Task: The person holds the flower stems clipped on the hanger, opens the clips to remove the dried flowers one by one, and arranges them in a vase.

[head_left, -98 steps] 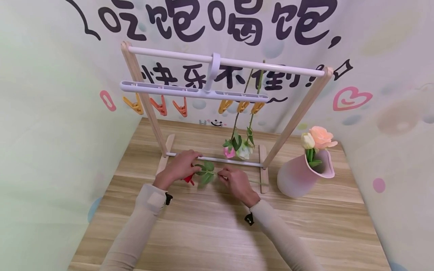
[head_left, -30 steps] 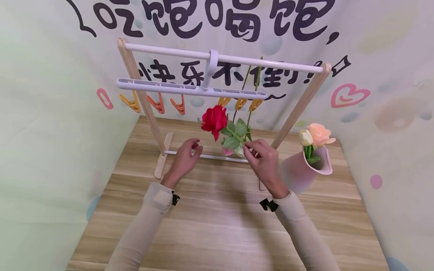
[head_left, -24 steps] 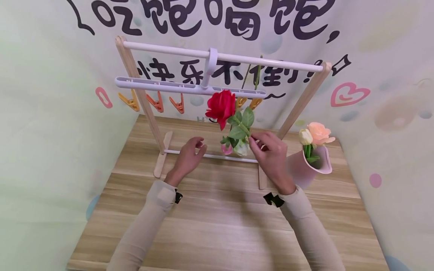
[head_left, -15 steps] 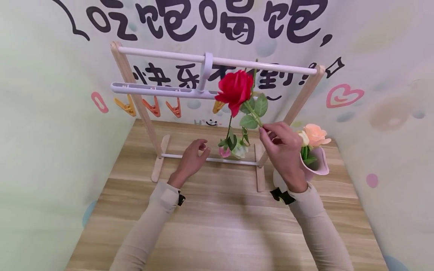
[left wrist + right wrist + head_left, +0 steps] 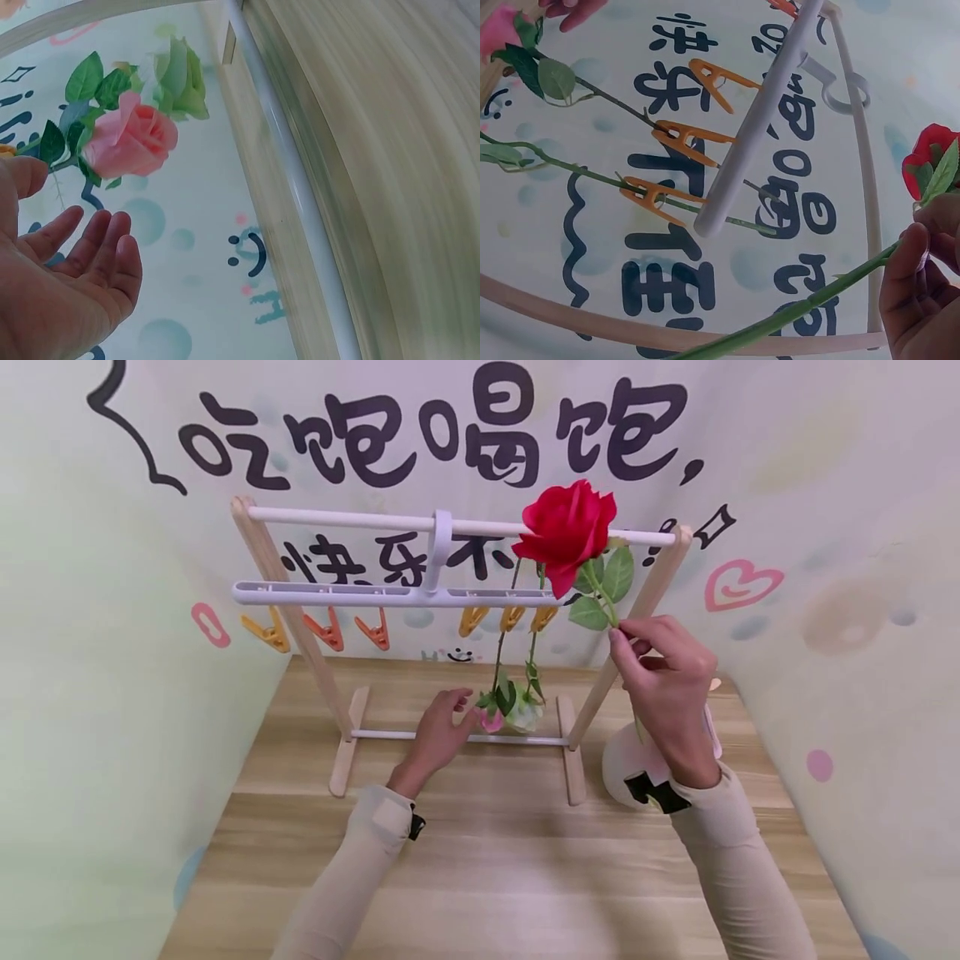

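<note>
Past the right end of the hanger (image 5: 337, 596), your right hand (image 5: 667, 681) is pinching the stem of the red rose (image 5: 570, 535) between thumb and fingers, the bloom leaning up and left of that hand, higher than the hanger. Below the hanger, your left hand (image 5: 442, 731) is hovering with fingers loosely bent, well apart from the red rose and just beside the pink rose (image 5: 491, 720), which is hanging head-down from a yellow clip (image 5: 512, 618) under the hanger.
</note>
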A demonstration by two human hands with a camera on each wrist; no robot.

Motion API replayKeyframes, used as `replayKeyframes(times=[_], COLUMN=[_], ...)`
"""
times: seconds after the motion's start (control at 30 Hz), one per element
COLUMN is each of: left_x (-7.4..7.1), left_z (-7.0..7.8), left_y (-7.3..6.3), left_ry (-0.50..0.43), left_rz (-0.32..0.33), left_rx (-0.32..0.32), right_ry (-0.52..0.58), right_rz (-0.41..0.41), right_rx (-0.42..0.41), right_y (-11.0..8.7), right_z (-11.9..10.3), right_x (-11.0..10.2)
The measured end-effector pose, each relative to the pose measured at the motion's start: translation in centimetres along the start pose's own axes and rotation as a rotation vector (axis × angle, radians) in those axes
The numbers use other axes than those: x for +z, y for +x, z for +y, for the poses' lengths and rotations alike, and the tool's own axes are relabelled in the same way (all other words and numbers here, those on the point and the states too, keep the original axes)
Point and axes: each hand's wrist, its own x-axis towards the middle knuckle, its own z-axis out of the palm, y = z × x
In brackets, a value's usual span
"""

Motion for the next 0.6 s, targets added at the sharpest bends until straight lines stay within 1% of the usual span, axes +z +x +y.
replayKeyframes(times=[0.07, 0.2, 0.37, 0.6], left_x=[0.3, 0.8, 1.5, 2.5], left_z=[0.2, 0.6, 0.9, 1.3], left_y=[0.1, 0.4, 0.5, 1.1], left_ry=[-0.015, -0.040, -0.049, -0.051], left_rz=[-0.004, -0.027, -0.022, -0.015], left_rx=[0.007, -0.003, -0.022, -0.014], right_ry=[0.000, -0.004, -0.027, -0.031], right_rz=[0.021, 0.057, 0.065, 0.123], right_rx=[-0.002, -0.022, -0.043, -0.068], right_y=[0.3, 0.9, 1.5, 2.6], right_z=[0.0, -0.1, -0.1, 0.0], right_x=[-0.3, -1.0, -1.9, -3.3])
